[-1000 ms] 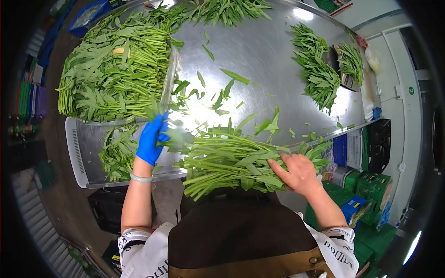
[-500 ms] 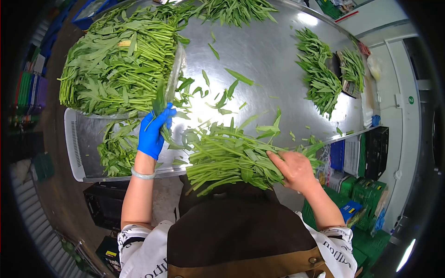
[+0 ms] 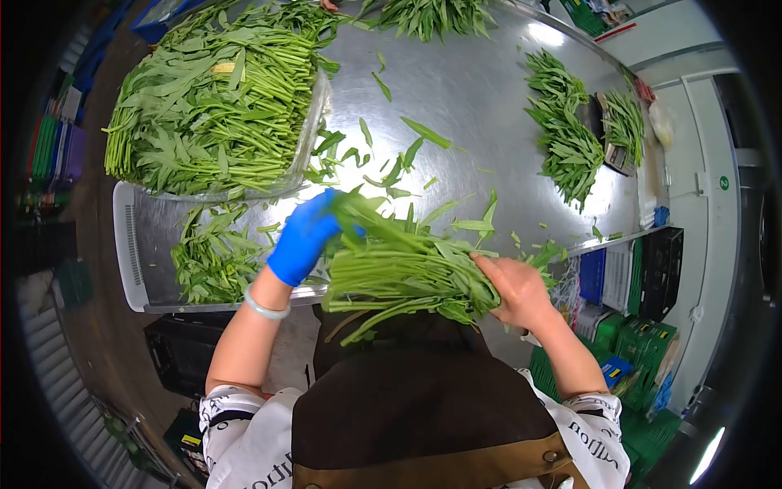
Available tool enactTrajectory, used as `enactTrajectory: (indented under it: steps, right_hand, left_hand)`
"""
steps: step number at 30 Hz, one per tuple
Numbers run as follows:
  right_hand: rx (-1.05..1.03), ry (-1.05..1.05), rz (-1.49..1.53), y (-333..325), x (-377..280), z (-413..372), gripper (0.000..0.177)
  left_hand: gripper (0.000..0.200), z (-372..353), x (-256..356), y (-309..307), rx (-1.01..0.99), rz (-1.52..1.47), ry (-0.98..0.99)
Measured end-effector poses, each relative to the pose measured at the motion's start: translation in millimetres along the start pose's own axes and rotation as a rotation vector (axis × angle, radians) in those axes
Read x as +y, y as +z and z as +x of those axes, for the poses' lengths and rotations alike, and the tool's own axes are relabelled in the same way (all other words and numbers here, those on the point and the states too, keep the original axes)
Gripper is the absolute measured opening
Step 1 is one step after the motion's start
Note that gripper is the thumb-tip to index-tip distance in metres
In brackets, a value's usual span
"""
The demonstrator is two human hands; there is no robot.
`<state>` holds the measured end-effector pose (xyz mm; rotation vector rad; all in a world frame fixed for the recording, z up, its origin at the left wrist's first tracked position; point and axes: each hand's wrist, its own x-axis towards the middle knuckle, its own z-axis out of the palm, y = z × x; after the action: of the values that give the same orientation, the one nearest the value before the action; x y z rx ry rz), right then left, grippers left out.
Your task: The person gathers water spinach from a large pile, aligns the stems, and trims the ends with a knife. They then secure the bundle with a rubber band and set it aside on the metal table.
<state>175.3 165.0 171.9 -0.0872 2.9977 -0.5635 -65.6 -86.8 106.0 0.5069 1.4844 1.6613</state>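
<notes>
A bunch of water spinach (image 3: 399, 273) with long green stems and narrow leaves lies across in front of my apron. My bare right hand (image 3: 520, 289) is closed round its leafy end on the right. At the cut-stem end on the left, my blue-gloved left hand (image 3: 305, 240) grips a few water spinach leaves (image 3: 358, 213) blurred by motion. Its fingertips are partly hidden behind the greens. Loose leaves and stem bits (image 3: 395, 173) are scattered on the metal table (image 3: 481, 114) just beyond the bunch.
A large pile of water spinach (image 3: 220, 106) in clear plastic stands at the left. Below it, a white crate (image 3: 130, 244) sits beside more loose greens (image 3: 213, 257). Further bunches (image 3: 566, 134) lie right, by a scale (image 3: 617, 134). Another person's fingers (image 3: 328, 5) show at the top edge.
My left hand has moved right and slightly down from beside the pile to the bunch, carrying leaves with it. My right hand keeps its hold, barely moved.
</notes>
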Motion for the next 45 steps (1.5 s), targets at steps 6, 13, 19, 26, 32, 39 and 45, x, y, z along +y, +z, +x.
enactTrajectory:
  steps: [6,13,19,26,32,39,45]
  right_hand:
    - [0.053,0.052,0.041,2.7,0.2,-6.0,0.084]
    - [-0.088,0.267,0.296,17.9,3.5,-1.4,0.081]
    - [-0.071,0.455,0.715,16.6,10.2,-10.6,0.072]
    - [-0.085,0.556,0.891,35.6,28.1,-26.3,0.066]
    - [-0.100,0.666,1.094,26.4,16.3,-10.2,0.065]
    - [-0.106,0.649,1.247,20.8,17.3,-21.9,0.069]
    - [-0.119,0.603,1.171,31.4,18.6,-19.3,0.069]
  left_hand:
    - [0.036,-0.4,-64.2,-74.9,0.156,-0.697,0.008]
    - [0.041,1.0,-61.1,0.9,-0.003,-0.519,-0.269]
    - [0.021,19.0,-44.5,-61.7,0.550,-0.583,-0.079]
    - [0.057,7.1,-13.8,-4.6,0.137,-0.183,-0.040]
    - [0.063,23.3,-36.9,60.3,0.192,0.769,0.303]
    - [0.029,61.4,-26.0,-29.6,0.693,0.033,0.110]
    - [0.067,29.3,-10.6,32.7,0.186,0.653,0.066]
